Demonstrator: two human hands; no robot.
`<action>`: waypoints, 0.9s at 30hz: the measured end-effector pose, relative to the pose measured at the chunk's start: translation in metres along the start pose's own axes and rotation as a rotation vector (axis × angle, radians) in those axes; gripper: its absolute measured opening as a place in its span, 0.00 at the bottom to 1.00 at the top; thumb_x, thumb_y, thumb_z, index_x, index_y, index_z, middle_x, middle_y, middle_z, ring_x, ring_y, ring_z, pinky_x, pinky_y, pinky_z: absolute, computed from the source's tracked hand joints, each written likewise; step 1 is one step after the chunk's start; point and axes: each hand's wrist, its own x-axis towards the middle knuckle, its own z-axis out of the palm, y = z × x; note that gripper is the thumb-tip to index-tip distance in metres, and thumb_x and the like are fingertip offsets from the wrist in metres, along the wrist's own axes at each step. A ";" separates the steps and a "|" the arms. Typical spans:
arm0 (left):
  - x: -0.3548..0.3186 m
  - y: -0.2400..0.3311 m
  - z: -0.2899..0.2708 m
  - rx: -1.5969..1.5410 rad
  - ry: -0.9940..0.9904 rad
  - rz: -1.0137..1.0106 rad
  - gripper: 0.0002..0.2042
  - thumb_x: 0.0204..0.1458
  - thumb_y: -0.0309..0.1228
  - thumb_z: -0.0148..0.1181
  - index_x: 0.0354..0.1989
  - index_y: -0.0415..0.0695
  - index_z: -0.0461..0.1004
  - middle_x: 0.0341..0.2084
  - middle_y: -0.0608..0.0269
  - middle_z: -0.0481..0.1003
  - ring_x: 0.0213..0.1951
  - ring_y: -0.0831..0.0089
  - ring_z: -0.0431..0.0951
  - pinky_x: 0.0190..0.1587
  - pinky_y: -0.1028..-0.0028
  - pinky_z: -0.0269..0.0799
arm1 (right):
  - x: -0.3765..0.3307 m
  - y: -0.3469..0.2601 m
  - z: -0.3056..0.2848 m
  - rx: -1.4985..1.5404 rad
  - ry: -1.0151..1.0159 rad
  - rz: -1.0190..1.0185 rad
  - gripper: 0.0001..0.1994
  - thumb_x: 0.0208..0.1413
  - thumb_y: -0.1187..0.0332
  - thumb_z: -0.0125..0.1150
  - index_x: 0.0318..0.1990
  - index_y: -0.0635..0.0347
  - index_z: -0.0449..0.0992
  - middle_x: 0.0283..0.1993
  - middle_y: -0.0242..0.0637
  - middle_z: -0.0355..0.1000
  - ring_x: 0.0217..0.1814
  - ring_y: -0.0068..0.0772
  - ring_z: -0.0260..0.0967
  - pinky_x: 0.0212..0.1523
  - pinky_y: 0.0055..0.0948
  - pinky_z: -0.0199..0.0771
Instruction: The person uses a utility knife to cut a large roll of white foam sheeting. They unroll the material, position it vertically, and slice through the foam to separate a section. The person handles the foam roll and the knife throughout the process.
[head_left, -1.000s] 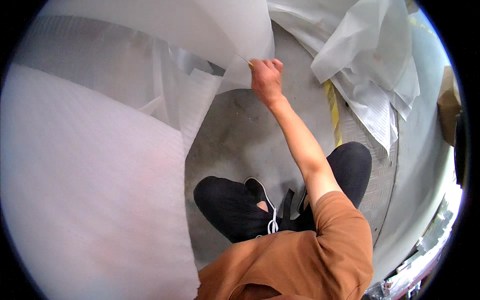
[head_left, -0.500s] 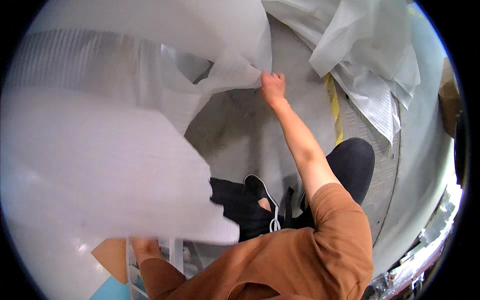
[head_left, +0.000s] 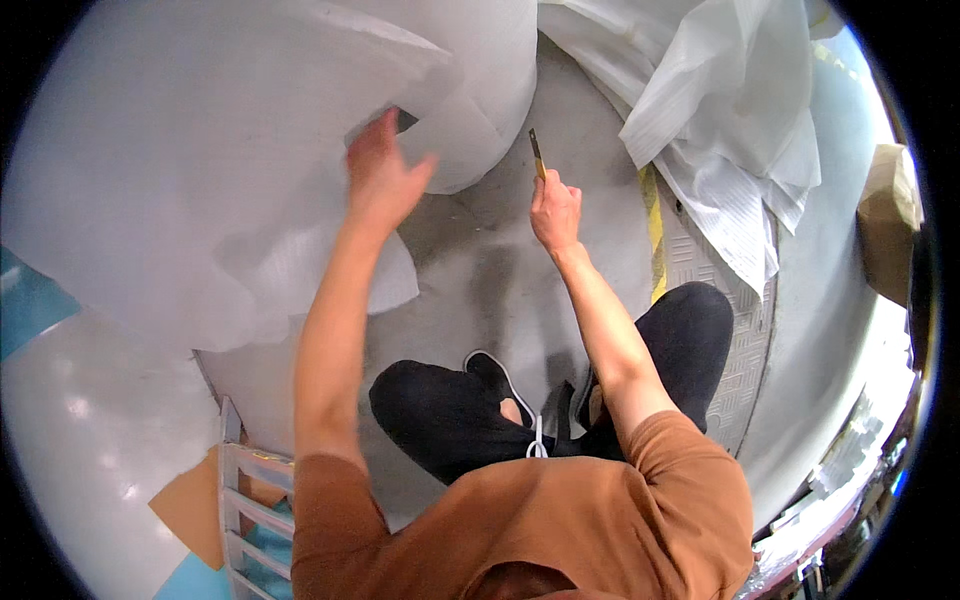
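A large white foam packing sheet (head_left: 150,170) spreads over the left side, its rounded, roll-like part (head_left: 500,60) at the top centre. My left hand (head_left: 385,180) reaches to this foam beside a small dark gap, slightly smeared by motion. Its thumb stands apart from the fingers, and nothing shows in its grasp. Over the grey floor, just right of the roll-like part, my right hand (head_left: 556,210) is closed round a utility knife (head_left: 538,155). The knife's yellow body shows above the fist, with the blade pointing up and away from me.
Loose crumpled foam sheeting (head_left: 720,120) lies at the upper right, across a yellow floor stripe (head_left: 655,240) and near a textured metal strip (head_left: 735,350). A brown cardboard box (head_left: 888,225) stands at the far right. A metal ladder-like frame (head_left: 232,500) and a cardboard piece (head_left: 190,510) are at lower left.
My left hand has come from the lower left up to the foam. The sheet's torn flap has swung up and away from me. My right hand has drawn slightly back, now showing the knife.
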 end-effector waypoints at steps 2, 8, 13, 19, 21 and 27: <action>0.030 0.000 0.046 0.053 -0.106 -0.052 0.28 0.53 0.41 0.56 0.60 0.40 0.61 0.52 0.43 0.70 0.56 0.51 0.68 0.61 0.57 0.56 | 0.012 -0.019 -0.022 0.062 0.043 -0.133 0.02 0.56 0.70 0.53 0.32 0.55 0.68 0.23 0.37 0.69 0.30 0.41 0.69 0.37 0.38 0.61; -0.006 -0.003 0.097 0.008 -0.367 0.006 0.13 0.56 0.38 0.52 0.43 0.43 0.71 0.33 0.42 0.76 0.40 0.43 0.76 0.43 0.50 0.70 | 0.069 -0.041 -0.028 -0.044 0.094 -0.404 0.02 0.53 0.74 0.52 0.34 0.54 0.70 0.25 0.36 0.70 0.31 0.39 0.68 0.38 0.37 0.62; -0.049 -0.053 0.083 0.218 -0.452 -0.011 0.11 0.55 0.36 0.54 0.38 0.40 0.71 0.33 0.45 0.78 0.37 0.45 0.78 0.39 0.52 0.72 | 0.006 0.040 0.010 -0.428 -0.476 -0.132 0.07 0.49 0.74 0.51 0.37 0.57 0.68 0.26 0.43 0.75 0.33 0.47 0.74 0.42 0.46 0.63; -0.098 -0.140 0.063 0.212 -0.519 -0.258 0.29 0.51 0.46 0.58 0.59 0.44 0.62 0.42 0.46 0.76 0.44 0.51 0.77 0.44 0.57 0.72 | 0.009 0.010 0.003 -0.241 -0.157 -0.244 0.04 0.47 0.73 0.54 0.31 0.55 0.68 0.24 0.40 0.74 0.30 0.42 0.74 0.39 0.42 0.62; -0.102 -0.157 0.063 0.201 -0.547 -0.170 0.37 0.48 0.51 0.60 0.64 0.46 0.57 0.45 0.45 0.75 0.46 0.52 0.76 0.46 0.57 0.72 | 0.037 -0.018 0.019 -0.121 -0.096 -0.336 0.05 0.47 0.74 0.53 0.32 0.57 0.67 0.24 0.41 0.74 0.29 0.45 0.73 0.37 0.40 0.61; -0.072 -0.090 0.070 0.403 -0.464 -0.205 0.43 0.40 0.57 0.64 0.63 0.44 0.60 0.56 0.48 0.67 0.58 0.57 0.68 0.56 0.57 0.63 | 0.039 -0.022 0.069 -0.306 -0.374 -0.157 0.06 0.48 0.72 0.53 0.34 0.58 0.67 0.23 0.42 0.74 0.28 0.46 0.74 0.36 0.40 0.62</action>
